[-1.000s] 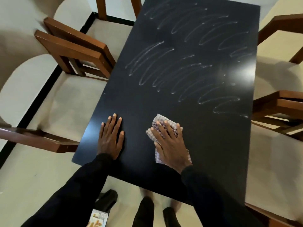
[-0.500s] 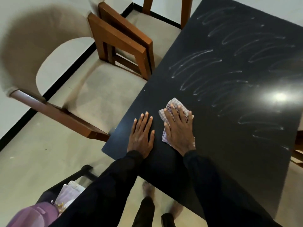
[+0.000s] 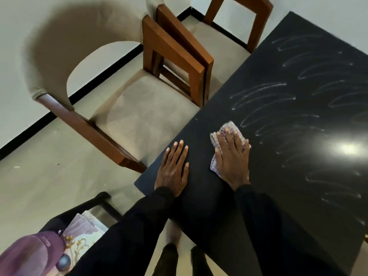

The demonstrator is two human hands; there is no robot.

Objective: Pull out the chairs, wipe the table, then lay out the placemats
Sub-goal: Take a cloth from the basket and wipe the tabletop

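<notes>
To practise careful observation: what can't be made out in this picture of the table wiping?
Head view:
Black table: right end cut off by the frame edge.
Checked cloth: mostly covered by the right hand.
Folded fabrics lower left: partly behind the left sleeve; placemats or not, unclear.
Purple object: blurred, cut by the corner.

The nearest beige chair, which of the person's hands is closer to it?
Left. The left hand lies flat on the table by the corner next to the chair; the right hand presses the cloth farther in from that edge.
</notes>
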